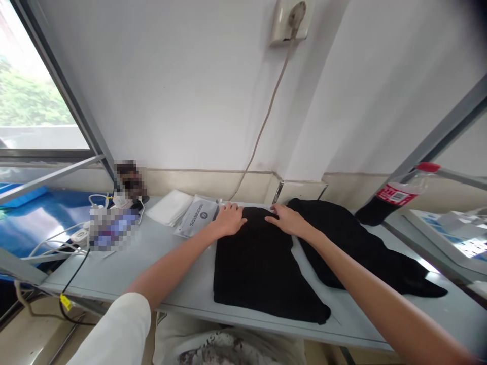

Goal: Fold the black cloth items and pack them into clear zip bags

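Observation:
A piece of black fabric (258,268), perhaps a garment, lies spread on the grey table before me. My left hand (230,219) rests at its far left corner with the thumb apart from the fingers. At the far right corner, my right hand (288,219) touches the cloth with its fingers apart. Neither hand visibly grips the material. Under and beyond my right arm lies a second black cloth piece (342,243), stretching toward the right. A grey packet with printed lettering (200,215) sits just left of my left hand.
White folded sheets (170,207) lie left of the packet. Cables and a power strip (79,235) are at the table's left end. A cola bottle (399,195) leans at the right, near a metal frame. A cord (268,111) hangs from the wall socket.

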The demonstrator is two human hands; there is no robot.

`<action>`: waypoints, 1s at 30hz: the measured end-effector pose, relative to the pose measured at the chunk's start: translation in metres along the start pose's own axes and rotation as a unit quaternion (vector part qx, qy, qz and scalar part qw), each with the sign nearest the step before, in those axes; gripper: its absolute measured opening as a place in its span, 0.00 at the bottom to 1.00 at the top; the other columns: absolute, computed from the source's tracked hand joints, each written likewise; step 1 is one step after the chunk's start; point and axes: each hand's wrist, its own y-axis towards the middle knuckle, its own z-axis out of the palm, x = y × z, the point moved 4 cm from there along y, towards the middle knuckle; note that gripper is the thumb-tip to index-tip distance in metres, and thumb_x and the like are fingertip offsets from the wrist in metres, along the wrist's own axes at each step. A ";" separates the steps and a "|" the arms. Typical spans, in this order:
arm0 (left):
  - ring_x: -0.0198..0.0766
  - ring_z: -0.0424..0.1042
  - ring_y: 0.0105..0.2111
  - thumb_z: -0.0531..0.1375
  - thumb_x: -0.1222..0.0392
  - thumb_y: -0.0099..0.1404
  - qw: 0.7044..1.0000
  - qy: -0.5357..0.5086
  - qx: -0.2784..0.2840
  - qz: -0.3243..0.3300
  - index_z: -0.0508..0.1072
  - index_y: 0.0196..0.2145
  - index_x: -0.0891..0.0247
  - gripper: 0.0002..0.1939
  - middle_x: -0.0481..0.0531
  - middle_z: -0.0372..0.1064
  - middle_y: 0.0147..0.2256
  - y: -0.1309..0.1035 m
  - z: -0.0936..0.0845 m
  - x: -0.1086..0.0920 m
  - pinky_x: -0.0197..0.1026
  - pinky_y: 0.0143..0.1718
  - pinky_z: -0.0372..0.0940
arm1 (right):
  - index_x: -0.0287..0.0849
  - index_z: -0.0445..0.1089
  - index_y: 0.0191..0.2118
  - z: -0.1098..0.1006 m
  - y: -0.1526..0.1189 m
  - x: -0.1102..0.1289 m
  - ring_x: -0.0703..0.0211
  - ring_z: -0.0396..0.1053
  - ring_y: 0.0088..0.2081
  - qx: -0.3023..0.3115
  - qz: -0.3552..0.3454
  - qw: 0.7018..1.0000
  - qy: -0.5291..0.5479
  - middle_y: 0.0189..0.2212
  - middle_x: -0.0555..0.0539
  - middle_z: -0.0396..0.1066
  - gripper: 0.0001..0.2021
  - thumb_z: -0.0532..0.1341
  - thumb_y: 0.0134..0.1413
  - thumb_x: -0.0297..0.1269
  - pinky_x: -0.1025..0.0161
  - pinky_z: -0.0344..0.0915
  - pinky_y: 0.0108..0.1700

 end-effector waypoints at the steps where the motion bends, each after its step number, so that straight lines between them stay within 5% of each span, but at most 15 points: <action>1: 0.63 0.62 0.61 0.55 0.53 0.76 1.000 0.000 0.000 -0.006 0.68 0.59 0.69 0.20 0.71 0.67 0.58 0.003 0.004 0.001 0.63 0.60 0.57 | 0.40 0.72 0.51 0.005 0.005 -0.002 0.42 0.75 0.51 0.012 0.015 1.000 -0.012 0.51 0.35 0.76 0.17 0.63 0.63 0.45 0.55 0.68 0.49; 6: 0.65 0.64 0.60 0.62 0.56 0.71 0.999 -0.017 0.007 -0.026 0.74 0.52 0.70 0.17 0.71 0.69 0.55 0.017 0.006 0.012 0.60 0.58 0.61 | 0.43 0.72 0.34 0.007 0.020 -0.001 0.48 0.76 0.37 0.054 0.010 0.998 -0.006 0.34 0.43 0.78 0.08 0.68 0.55 0.40 0.60 0.65 0.37; 9: 0.58 0.69 0.56 0.64 0.59 0.70 0.999 -0.044 -0.005 -0.015 0.74 0.51 0.65 0.14 0.64 0.72 0.53 0.025 -0.006 0.017 0.54 0.55 0.65 | 0.44 0.70 0.33 -0.009 0.021 0.006 0.52 0.74 0.36 0.049 -0.014 0.999 0.016 0.33 0.47 0.76 0.08 0.68 0.54 0.39 0.63 0.63 0.36; 12: 0.50 0.72 0.52 0.58 0.61 0.74 0.996 -0.073 -0.043 -0.001 0.72 0.54 0.61 0.12 0.58 0.75 0.51 0.019 -0.030 0.017 0.50 0.55 0.65 | 0.44 0.69 0.39 -0.037 0.005 0.014 0.51 0.72 0.39 -0.035 -0.028 0.998 0.038 0.36 0.46 0.75 0.07 0.63 0.60 0.41 0.61 0.63 0.40; 15: 0.47 0.71 0.55 0.58 0.63 0.74 0.985 -0.130 -0.104 0.036 0.71 0.53 0.59 0.12 0.55 0.74 0.52 -0.014 -0.062 0.010 0.50 0.59 0.61 | 0.45 0.69 0.40 -0.070 -0.035 0.025 0.53 0.68 0.36 -0.096 -0.074 0.987 0.107 0.32 0.48 0.72 0.10 0.63 0.61 0.46 0.60 0.61 0.39; 16: 0.47 0.71 0.54 0.59 0.62 0.73 0.979 -0.163 -0.106 0.061 0.72 0.52 0.58 0.10 0.54 0.75 0.50 -0.030 -0.071 0.006 0.50 0.59 0.61 | 0.45 0.70 0.41 -0.076 -0.051 0.029 0.54 0.67 0.34 -0.054 -0.088 0.985 0.142 0.30 0.50 0.71 0.12 0.63 0.61 0.49 0.61 0.61 0.38; 18: 0.47 0.72 0.51 0.65 0.54 0.71 0.969 -0.215 -0.013 0.122 0.73 0.50 0.55 0.12 0.51 0.76 0.47 -0.064 -0.079 -0.005 0.48 0.56 0.64 | 0.46 0.73 0.44 -0.080 -0.085 0.039 0.56 0.67 0.33 0.119 -0.127 0.964 0.200 0.31 0.50 0.72 0.17 0.66 0.59 0.54 0.62 0.62 0.36; 19: 0.47 0.72 0.51 0.67 0.49 0.68 0.960 -0.235 0.037 0.147 0.72 0.52 0.54 0.18 0.50 0.76 0.47 -0.081 -0.080 -0.010 0.47 0.54 0.65 | 0.46 0.75 0.45 -0.080 -0.102 0.044 0.56 0.68 0.35 0.195 -0.139 0.946 0.220 0.35 0.48 0.75 0.19 0.66 0.59 0.55 0.62 0.63 0.37; 21: 0.45 0.72 0.53 0.64 0.43 0.71 0.954 -0.250 0.053 0.157 0.71 0.55 0.53 0.20 0.50 0.75 0.51 -0.106 -0.079 -0.015 0.46 0.56 0.65 | 0.45 0.76 0.47 -0.078 -0.124 0.049 0.55 0.70 0.36 0.240 -0.133 0.931 0.240 0.38 0.46 0.77 0.21 0.62 0.62 0.58 0.62 0.64 0.37; 26: 0.51 0.62 0.65 0.53 0.47 0.79 0.978 -0.123 0.009 0.167 0.75 0.52 0.59 0.17 0.58 0.70 0.59 -0.126 -0.049 -0.020 0.56 0.67 0.54 | 0.45 0.79 0.41 -0.046 -0.128 0.047 0.52 0.73 0.35 0.207 -0.114 0.955 0.177 0.32 0.46 0.78 0.24 0.57 0.65 0.61 0.59 0.66 0.38; 30: 0.48 0.70 0.54 0.51 0.47 0.80 0.982 -0.112 0.019 0.151 0.76 0.50 0.59 0.18 0.55 0.75 0.49 -0.126 -0.040 -0.029 0.55 0.61 0.62 | 0.51 0.77 0.57 -0.031 -0.108 0.035 0.35 0.70 0.58 0.071 -0.109 0.989 0.073 0.54 0.39 0.77 0.29 0.56 0.64 0.64 0.42 0.63 0.60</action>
